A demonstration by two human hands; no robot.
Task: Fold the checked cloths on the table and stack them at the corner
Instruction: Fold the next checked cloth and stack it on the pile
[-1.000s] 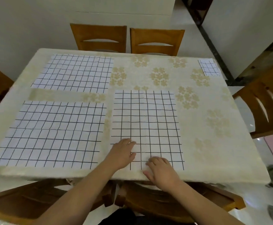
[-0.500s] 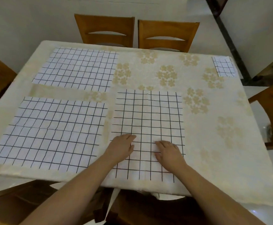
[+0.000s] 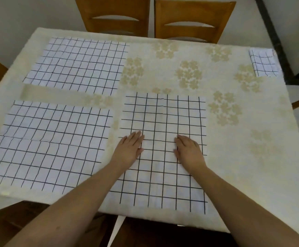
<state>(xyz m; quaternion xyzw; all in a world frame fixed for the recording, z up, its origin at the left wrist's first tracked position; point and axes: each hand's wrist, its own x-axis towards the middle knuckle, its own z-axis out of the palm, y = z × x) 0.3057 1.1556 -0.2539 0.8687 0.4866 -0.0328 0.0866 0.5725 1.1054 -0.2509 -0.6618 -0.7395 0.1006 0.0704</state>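
Two hands, left (image 3: 129, 150) and right (image 3: 189, 152), press open and flat on our cloth (image 3: 164, 118); uneven smoothing could, we judge, drag it crooked on the table (image 3: 252, 175).

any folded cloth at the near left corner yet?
No. The only folded cloth lies at the far right corner; the near left cloth lies flat and unfolded.

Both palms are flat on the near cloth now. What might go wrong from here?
1. The cloth under the hands reaches almost to the table's near edge; sliding it nearer may drag it off.
2. The left hand sits near the neighbouring cloth, so a wide sweep might rumple it.
3. The right hand presses flat over faint creases, so a fold may come out crooked. The folded cloth sits at the far right corner, a long reach away.
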